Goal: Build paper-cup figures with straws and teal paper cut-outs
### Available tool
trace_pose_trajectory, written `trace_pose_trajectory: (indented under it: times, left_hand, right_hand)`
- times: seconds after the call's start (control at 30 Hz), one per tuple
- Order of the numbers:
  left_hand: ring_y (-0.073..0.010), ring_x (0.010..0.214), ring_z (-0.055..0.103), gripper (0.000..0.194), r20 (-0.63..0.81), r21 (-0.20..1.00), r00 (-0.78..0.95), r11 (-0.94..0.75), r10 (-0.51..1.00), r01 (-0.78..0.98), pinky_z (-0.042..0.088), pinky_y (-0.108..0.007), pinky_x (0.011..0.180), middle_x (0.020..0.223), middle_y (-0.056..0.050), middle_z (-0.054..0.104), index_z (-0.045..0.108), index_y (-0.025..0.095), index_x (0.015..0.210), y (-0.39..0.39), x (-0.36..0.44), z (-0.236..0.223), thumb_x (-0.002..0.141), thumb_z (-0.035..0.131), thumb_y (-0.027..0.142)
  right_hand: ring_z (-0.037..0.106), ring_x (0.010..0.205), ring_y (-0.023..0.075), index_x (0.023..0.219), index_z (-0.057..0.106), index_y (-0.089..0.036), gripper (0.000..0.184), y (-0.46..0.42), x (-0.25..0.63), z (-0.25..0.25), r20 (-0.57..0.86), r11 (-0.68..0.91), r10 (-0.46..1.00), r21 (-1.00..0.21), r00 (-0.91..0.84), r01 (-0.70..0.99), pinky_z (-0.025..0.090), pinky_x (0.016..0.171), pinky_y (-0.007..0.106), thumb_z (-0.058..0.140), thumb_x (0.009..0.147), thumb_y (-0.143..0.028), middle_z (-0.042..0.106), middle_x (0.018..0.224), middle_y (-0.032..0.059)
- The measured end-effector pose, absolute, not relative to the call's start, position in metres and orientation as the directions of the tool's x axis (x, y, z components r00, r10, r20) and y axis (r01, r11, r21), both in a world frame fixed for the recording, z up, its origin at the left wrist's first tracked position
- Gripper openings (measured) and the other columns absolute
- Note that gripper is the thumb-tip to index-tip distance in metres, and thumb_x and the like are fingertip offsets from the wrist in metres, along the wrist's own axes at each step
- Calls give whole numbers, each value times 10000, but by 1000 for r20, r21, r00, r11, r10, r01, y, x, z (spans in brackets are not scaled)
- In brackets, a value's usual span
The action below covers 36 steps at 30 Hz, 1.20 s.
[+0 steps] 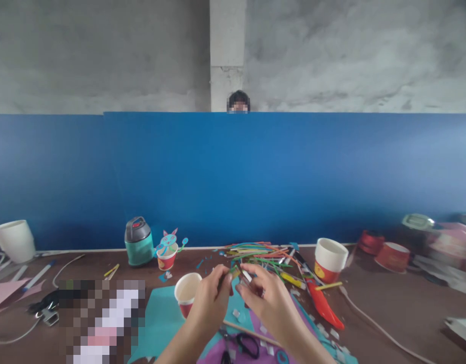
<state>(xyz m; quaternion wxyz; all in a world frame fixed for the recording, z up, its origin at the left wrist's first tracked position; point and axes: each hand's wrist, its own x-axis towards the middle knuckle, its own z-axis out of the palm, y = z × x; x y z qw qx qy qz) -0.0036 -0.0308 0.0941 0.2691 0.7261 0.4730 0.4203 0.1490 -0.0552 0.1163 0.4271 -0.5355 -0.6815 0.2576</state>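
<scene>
Scissors with black handles (238, 339) are lying on purple paper (213, 352) between the two forearms, running past the bottom edge. Far left, a white cup (14, 241) is standing beyond some pink paper (7, 294) and a marker pen (39, 276). Next comes a teal jar (138, 253), and just right of it a small paper cup (166, 261) is bearing a blue cat cut-out (168, 243). Nearer, a red-and-white cup (185, 290) is standing by turquoise paper (160, 313), partly hidden by the left hand (213, 292). That hand is curling nearly closed, pinching a small yellow-green piece (236, 272) at its fingertips. Just beside it, the right hand (266, 292) is pinching a small white piece (247, 275); whether the pieces are touching, I cannot tell. Beyond the hands, coloured strips (255, 249) are lying heaped. Further right, a red curved object (326, 306) is lying before a taller cup (331, 255), and a red tub (392, 257) is resting beyond.
</scene>
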Motion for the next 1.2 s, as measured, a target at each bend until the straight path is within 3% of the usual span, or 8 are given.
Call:
trace_pose_trajectory:
  times: [0.33, 0.63, 0.9, 1.03, 1.2]
  left_hand:
    - [-138, 580, 451, 261, 317, 864, 198, -369, 927, 344, 318, -241, 574, 596, 29, 471, 486, 203, 664, -30, -2, 100, 866, 378, 328]
    - [-126, 577, 425, 261, 280, 910, 210, -329, 937, 252, 311, -232, 555, 600, 23, 478, 508, 195, 663, -29, -2, 105, 834, 422, 371]
    - [-69, 454, 306, 384, 107, 993, 275, -118, 956, 23, 211, -203, 442, 542, 56, 464, 521, 177, 742, -37, 0, 113, 789, 495, 558]
    - [-79, 439, 363, 450, 140, 987, 223, -155, 965, 47, 228, -203, 436, 499, 65, 469, 529, 187, 758, -33, 2, 111, 711, 559, 634]
    - [-76, 431, 353, 452, 171, 978, 202, -190, 964, 81, 258, -206, 436, 496, 75, 441, 526, 190, 700, -31, 2, 111, 714, 550, 641]
  right_hand:
    - [565, 539, 165, 1084, 642, -150, 361, -55, 150, 118, 325, 303, 944, -795, -54, 525, 432, 550, 256, 552, 770, -304, 628, 558, -14]
    - [571, 521, 172, 1033, 665, -176, 343, -55, 150, 120, 330, 296, 943, -784, -38, 547, 435, 550, 264, 565, 772, -376, 618, 531, -14]
    - [531, 505, 150, 1027, 648, -162, 346, -54, 151, 117, 333, 311, 941, -785, -59, 535, 396, 516, 240, 571, 789, -400, 580, 523, -27]
    - [548, 508, 154, 1010, 669, -170, 331, -56, 149, 118, 369, 340, 928, -783, -51, 521, 417, 545, 249, 578, 775, -383, 602, 517, -23]
    - [601, 586, 191, 999, 681, -185, 317, -56, 147, 119, 355, 330, 933, -762, -66, 557, 436, 585, 272, 593, 757, -371, 633, 533, -8]
